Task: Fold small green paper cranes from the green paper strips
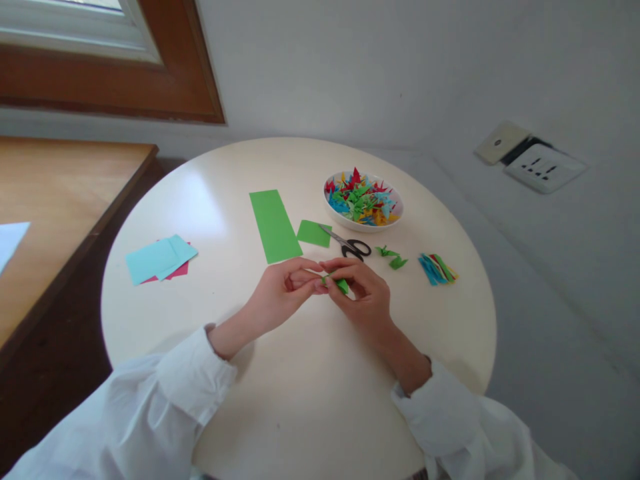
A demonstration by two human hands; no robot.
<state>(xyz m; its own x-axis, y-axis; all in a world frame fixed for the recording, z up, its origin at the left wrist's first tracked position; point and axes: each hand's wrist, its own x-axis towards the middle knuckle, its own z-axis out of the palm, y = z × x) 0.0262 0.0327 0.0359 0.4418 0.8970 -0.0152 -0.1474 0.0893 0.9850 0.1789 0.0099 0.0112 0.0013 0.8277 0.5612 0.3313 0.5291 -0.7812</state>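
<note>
Hands [325,283] around green paper [342,285]

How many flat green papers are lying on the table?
2. A long green strip lies mid-table, and a smaller green piece sits beside it, touching the scissors. Both hands also pinch a small folded green piece; more could be hidden.

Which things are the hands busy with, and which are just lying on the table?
In hand: small green paper piece, pinched by left hand and right hand.

Lying about: scissors, green strip, green square, bowl of folded bits, blue sheets.
</note>
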